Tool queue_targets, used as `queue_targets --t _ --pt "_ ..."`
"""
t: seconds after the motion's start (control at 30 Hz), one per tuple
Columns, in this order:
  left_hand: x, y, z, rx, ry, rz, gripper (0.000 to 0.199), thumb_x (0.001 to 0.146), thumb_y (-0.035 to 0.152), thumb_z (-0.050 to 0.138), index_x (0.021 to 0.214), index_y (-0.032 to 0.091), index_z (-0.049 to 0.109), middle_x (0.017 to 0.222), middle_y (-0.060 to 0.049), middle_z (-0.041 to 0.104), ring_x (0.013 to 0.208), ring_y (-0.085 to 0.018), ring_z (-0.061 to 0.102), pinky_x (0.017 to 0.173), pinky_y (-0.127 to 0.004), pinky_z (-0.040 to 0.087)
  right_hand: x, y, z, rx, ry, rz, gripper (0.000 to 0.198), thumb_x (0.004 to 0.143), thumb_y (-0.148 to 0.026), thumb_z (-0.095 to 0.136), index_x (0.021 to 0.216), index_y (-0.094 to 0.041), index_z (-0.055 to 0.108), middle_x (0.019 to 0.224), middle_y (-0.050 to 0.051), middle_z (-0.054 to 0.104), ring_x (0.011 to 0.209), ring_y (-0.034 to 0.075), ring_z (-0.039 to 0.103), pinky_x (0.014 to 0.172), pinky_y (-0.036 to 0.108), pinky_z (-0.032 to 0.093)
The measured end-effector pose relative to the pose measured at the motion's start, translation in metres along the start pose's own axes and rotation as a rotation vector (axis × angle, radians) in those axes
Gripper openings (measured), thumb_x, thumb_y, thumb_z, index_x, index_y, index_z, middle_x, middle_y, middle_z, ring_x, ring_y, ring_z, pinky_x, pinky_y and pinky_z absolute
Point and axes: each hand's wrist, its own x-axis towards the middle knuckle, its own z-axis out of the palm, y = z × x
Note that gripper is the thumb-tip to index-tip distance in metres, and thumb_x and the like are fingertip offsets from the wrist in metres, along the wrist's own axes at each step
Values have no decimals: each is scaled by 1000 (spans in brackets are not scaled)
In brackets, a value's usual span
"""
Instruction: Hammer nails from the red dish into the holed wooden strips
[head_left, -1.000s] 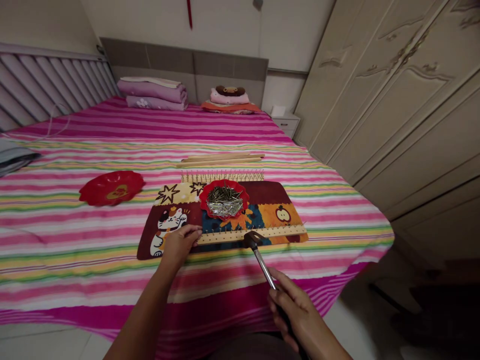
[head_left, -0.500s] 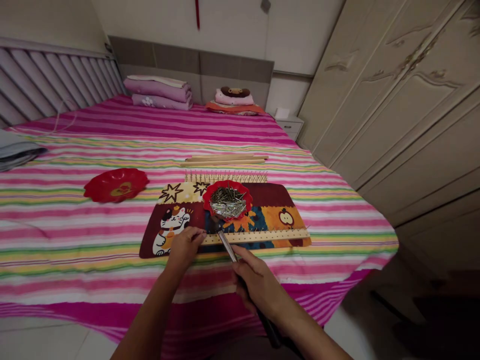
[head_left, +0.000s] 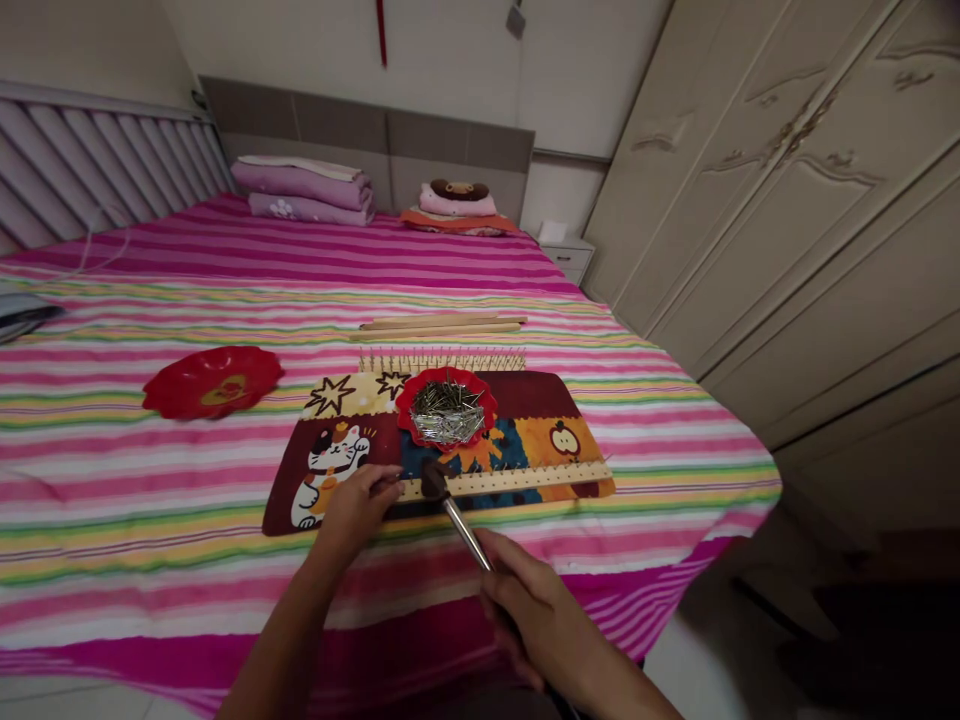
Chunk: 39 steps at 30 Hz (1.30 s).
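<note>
My right hand (head_left: 536, 605) is wrapped round the grip of a hammer (head_left: 466, 530); its dark head hangs over the left part of a narrow wooden strip (head_left: 517, 482). Small nails stick up along that strip, which lies across a patterned mat (head_left: 289, 480). At the strip's left end, my left hand (head_left: 361, 505) is closed in a pinch, close beside the hammer head. Whatever is between its fingertips is too small to make out. Just beyond the strip, a red scalloped dish (head_left: 405, 412) holds a heap of loose nails (head_left: 448, 408).
Behind the mat lies another wooden strip (head_left: 442, 360) with nails standing up in rows. Farther back are several bare wooden strips (head_left: 442, 326). A red scalloped plate (head_left: 176, 385) sits to the left on the striped bed cover (head_left: 112, 480). Folded bedding (head_left: 307, 190) is stacked by the headboard.
The hammer head is now clearer above the strip, a little lower in view. My left hand stays at the strip's left end. The whole view has shifted slightly.
</note>
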Motion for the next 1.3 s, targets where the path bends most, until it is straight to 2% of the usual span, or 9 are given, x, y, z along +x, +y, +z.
queue_targets --t 0.13,0.27,0.4,0.53,0.73,0.83,0.97,1.13,1.3 --pt "11 4 -8 -131 -10 -51 36 70 43 50 93 20 66 83 -3 70 73 -18 63 64 -27 48 -21 30 -22 30 115 88 51 84 -35 46 134 -21 43 60 -6 46 37 4 34 28 14 20" --pt "34 36 -2 181 69 130 26 74 36 50 87 22 68 89 -3 69 83 -18 61 75 -28 46 -30 54 -36 47 156 127 64 80 -43 50 138 -18 38 63 -4 49 39 6 36 31 16 19" --pt "64 68 20 548 -75 299 24 77 26 49 87 21 70 92 -5 68 89 -19 59 81 -28 43 -33 63 -43 80 205 134 62 80 -46 50 135 -19 42 62 -5 49 43 7 38 37 18 22" --pt "85 80 39 825 -206 263 23 75 19 48 81 19 70 91 -9 68 87 -21 60 78 -30 42 -31 71 -49 94 180 134 73 74 -52 56 137 -19 40 61 -5 49 49 9 41 44 20 28" --pt "87 85 36 833 -216 245 23 76 18 45 80 15 67 87 -11 68 81 -19 61 71 -28 42 -29 75 -53 124 173 116 67 78 -47 52 136 -16 39 62 -6 48 47 8 38 45 21 29" --pt "75 89 17 671 -154 203 22 75 22 45 83 17 65 76 -5 67 70 -16 59 64 -25 40 -31 69 -50 120 178 118 65 79 -44 52 135 -15 39 63 -5 48 48 8 40 44 21 28" --pt "52 78 -15 200 -56 109 24 70 33 50 82 20 66 69 2 65 65 -13 56 61 -23 41 -34 60 -40 119 232 115 58 80 -41 49 132 -15 43 61 -5 49 45 7 36 42 21 22" --pt "23 45 -40 -275 -105 -135 39 56 42 66 84 15 69 74 -4 69 70 -16 60 64 -25 46 -35 53 -31 134 293 137 59 75 -40 52 129 -17 48 57 -6 49 43 8 38 44 22 21" --pt "2 26 -45 -488 -131 -273 52 43 44 78 85 14 69 69 -5 69 67 -16 63 67 -29 50 -36 49 -27 104 287 171 59 75 -40 51 130 -19 47 58 -6 49 43 8 38 42 21 20"
